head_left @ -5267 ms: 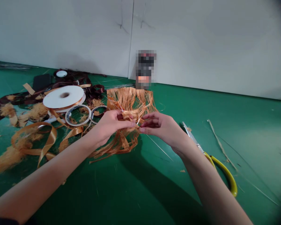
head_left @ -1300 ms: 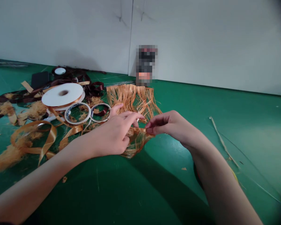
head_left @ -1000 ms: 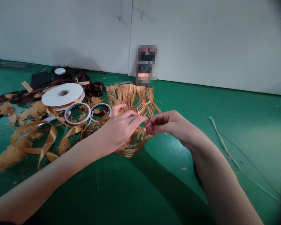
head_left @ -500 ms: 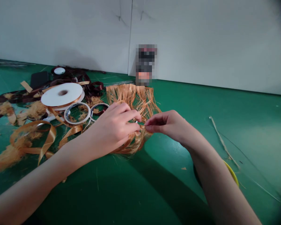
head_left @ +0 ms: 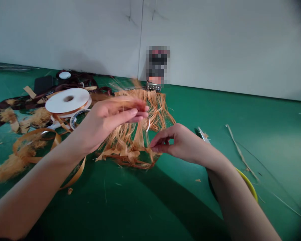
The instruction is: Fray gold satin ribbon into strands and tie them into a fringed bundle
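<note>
Your left hand (head_left: pixel 107 118) pinches the shredded orange ribbon (head_left: pixel 129 142) up high, right hand (head_left: pixel 177 144) pinches its base. Pull harder and strands may tear, or the base slips free.

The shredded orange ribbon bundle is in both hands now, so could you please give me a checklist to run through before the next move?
1. Left hand pinching the raised strands of the shredded orange ribbon bundle: ok.
2. Right hand pinching the bundle's lower edge: ok.
3. Scissors apart from the fingers, lying on the green table behind the right forearm: ok.
4. Bundle free of the loose orange ribbon under the left forearm: cannot tell.
5. All raised strands gathered in the pinch: cannot tell, as the top is blurred.
</note>
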The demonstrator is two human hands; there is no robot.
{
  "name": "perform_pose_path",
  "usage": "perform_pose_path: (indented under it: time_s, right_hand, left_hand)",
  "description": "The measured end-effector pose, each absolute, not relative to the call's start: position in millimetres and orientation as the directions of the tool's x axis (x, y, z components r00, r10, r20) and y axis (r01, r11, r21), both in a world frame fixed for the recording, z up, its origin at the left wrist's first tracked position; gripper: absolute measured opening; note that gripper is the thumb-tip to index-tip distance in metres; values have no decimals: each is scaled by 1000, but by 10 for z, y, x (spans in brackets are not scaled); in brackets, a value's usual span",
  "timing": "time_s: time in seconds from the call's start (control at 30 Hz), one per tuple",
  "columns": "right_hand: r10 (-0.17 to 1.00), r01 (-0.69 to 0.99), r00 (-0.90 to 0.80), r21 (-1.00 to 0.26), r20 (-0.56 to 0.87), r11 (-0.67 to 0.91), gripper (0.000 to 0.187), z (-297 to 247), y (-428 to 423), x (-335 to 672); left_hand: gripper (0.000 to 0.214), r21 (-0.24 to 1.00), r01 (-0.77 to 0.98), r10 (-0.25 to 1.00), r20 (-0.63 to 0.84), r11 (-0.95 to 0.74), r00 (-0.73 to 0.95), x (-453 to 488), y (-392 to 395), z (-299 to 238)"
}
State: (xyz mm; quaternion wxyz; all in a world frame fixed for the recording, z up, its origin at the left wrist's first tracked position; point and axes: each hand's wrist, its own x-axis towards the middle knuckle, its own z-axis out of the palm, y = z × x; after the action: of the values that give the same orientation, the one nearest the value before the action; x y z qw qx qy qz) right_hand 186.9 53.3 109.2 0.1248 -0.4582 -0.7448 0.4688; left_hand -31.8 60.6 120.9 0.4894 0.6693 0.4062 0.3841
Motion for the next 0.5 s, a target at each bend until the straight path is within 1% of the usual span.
perform_pose_path:
  time_s: [0.03,0.07,0.13,0.2,0.27,0.33,0.4,0.43,0.5]
  right_hand:
    - [797,562,-550,-817,-250,131,15,1105,528,1870]
    - [797,563,-544,-818,-261,116,14,1118,527,1873]
    - [802,570,-526,-817,-283,85,11,1138,532,1885]
    - [807,578,-504,-815,-309,49,9,1145,546,1900]
    - [814,576,-477,-817,-332,5,8,1143,561,1914]
    - [828,572,-441,-820,-347,-39,7,1138,573,1925]
    - [839,562,-414,-824,-352,-68,6,1141,579,1933]
    - [841,556,-408,-827,-356,-80,7,1145,581,1936]
    - [839,545,-403,-832,-365,-100,6,1158,582,1940]
  left_hand:
    - [27,965,167,921,129,-202,367,-327,652,1148]
    - [34,952,202,916,141,-230,376,-340,700,1082]
    - [49,903,332,897,115,-274,426,-374,790,962]
    - [53,848,448,883,49,-284,466,-409,848,896]
    - [43,780,536,889,57,-324,454,-432,864,907]
    - [29,682,612,899,164,-401,406,-436,837,981]
    - [18,583,657,876,268,-478,400,-422,782,1081]
    - [17,553,654,855,289,-517,431,-411,748,1128]
    - [18,533,600,792,270,-596,547,-387,680,1198]
